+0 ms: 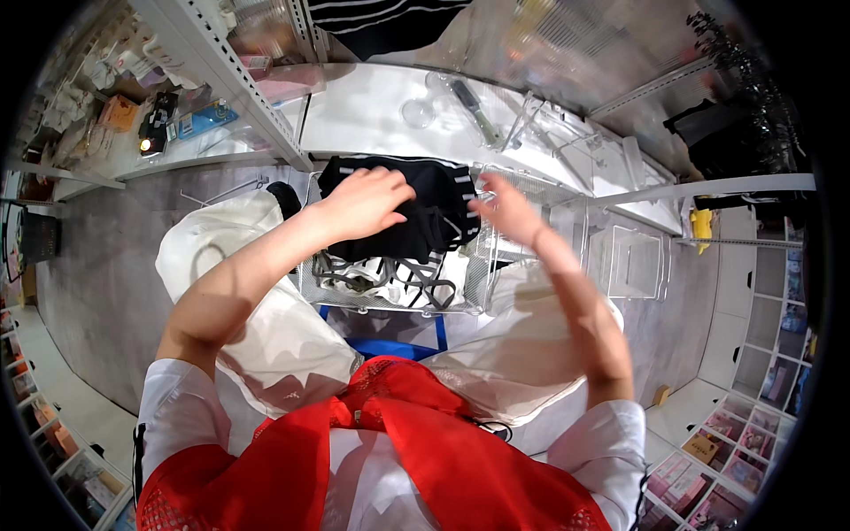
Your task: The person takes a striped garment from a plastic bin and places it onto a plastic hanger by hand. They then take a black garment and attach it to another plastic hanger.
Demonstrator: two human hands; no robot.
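A folded black garment [425,192] with white stripes along its edges lies on top of other clothes in a wire mesh basket [475,292]. My left hand [368,202] is palm down over the garment's left part, its fingers loosely bent and gripping nothing visible. Just past the garment's right edge is my right hand [510,211], slightly blurred, with fingers apart; whether it touches the cloth is unclear. Below the black garment, white clothing [392,279] with dark stripes and grey straps shows in the basket's near half.
Behind the basket, a white shelf [358,99] bears a dark-handled brush [475,109] and clear plastic racks [564,136]. An empty wire basket [627,262] stands on the floor at right. White uprights [229,83] and stocked shelves rise at left. Blue stool-like legs [441,332] show below.
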